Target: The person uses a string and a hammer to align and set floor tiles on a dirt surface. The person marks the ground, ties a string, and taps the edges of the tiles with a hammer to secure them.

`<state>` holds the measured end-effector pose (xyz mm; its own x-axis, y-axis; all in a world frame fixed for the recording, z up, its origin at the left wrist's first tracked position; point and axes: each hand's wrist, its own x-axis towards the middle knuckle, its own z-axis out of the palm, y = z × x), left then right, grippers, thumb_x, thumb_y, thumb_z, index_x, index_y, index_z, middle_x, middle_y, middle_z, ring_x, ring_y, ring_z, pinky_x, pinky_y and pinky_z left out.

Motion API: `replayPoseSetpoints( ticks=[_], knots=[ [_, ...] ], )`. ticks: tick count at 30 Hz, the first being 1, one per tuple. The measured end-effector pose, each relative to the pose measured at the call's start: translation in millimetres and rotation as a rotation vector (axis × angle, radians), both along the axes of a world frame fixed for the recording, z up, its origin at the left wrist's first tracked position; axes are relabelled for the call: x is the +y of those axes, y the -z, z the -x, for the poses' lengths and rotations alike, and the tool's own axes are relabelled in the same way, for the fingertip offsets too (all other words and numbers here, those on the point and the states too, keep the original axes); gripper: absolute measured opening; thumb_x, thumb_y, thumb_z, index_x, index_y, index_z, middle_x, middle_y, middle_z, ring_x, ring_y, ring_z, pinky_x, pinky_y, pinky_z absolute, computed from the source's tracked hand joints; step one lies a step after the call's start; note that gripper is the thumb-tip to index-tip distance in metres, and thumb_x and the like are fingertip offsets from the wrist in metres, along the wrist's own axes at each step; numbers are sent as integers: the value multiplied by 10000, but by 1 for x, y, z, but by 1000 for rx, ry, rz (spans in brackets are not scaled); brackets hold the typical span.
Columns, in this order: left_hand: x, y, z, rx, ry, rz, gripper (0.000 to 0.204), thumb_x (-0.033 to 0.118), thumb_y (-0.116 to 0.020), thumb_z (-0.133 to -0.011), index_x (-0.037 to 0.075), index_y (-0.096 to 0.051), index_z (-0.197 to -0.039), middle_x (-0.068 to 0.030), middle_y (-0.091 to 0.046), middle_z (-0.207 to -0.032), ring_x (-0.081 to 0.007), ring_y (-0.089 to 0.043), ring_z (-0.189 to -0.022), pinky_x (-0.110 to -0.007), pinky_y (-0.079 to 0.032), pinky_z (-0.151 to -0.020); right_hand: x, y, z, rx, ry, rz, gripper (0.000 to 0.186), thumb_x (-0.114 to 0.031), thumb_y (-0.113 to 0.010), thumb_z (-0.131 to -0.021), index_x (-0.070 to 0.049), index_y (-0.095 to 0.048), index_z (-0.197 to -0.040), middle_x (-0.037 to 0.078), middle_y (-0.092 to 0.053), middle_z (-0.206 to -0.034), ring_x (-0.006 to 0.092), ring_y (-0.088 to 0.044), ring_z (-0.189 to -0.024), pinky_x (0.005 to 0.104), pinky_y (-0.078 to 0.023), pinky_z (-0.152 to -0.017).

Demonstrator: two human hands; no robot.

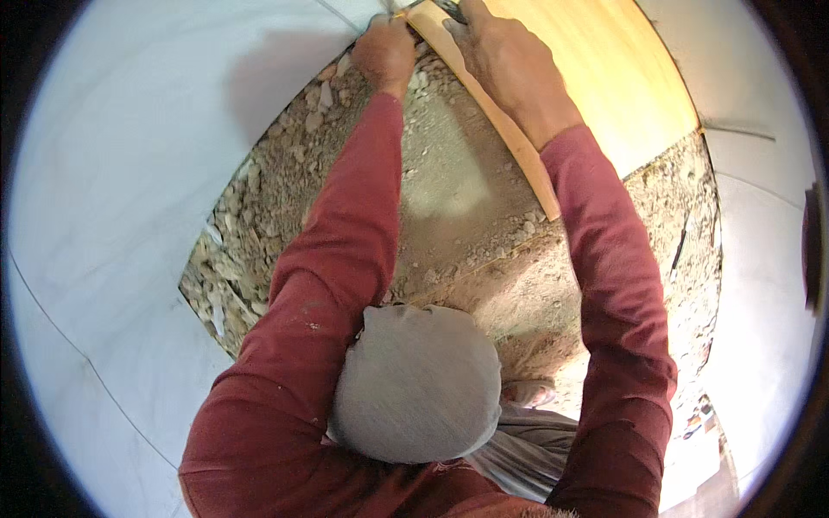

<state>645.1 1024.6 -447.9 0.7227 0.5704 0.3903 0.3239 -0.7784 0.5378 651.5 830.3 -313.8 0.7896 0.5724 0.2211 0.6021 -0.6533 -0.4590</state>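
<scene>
My left hand [384,53] is at the top of the view with its fingers curled in, beside the edge of the white floor tiles. A small yellow bit shows at its fingertips, too small to name. My right hand [511,73] is over the left side of a tan, wood-coloured panel [635,78]. Its fingers bend over at the picture's top edge, and something dark shows between thumb and finger. What it grips there is mostly hidden. The panel's near left corner reaches down beside my right sleeve, over the bare ground [458,190].
Large white tiles [112,198] border the dug-out patch on the left, and more white tiles [760,224] on the right. Loose stones [250,207] line the left edge. A thin dark stick [680,242] lies on rubble at right. My foot [528,394] stands on the dirt.
</scene>
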Motion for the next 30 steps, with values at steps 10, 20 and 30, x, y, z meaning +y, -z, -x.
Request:
replayPoseSetpoints(
  ticks=[10,20,30],
  knots=[
    [24,4,22,-52,-22,-62,332,317,-587,-953,10,-682,-869,-188,-631,-628,-388,-612,-560,-517,-453,-571,-238,-78,59,257,368,223,258,-300,-563,-1049,-46,-582,-1095,206,-625,-765,324,-607,-650,429,-467,-620],
    [41,30,10,-109,81,-130,324,332,-646,-946,19,-730,-940,-170,-649,-615,-338,-632,-552,-457,-488,-550,-506,-41,182,275,702,651,257,-340,-527,-1058,-92,-567,-1115,225,-698,-977,436,-673,-852,499,-500,-661],
    [4,3,31,-300,317,93,267,263,-705,-956,20,-749,-1057,-84,-750,-861,-151,-689,-783,-327,-544,-710,-678,105,243,272,578,523,545,-342,-424,-1091,79,-408,-1438,370,-544,-1334,521,-586,-1171,513,-496,-917]
  ],
)
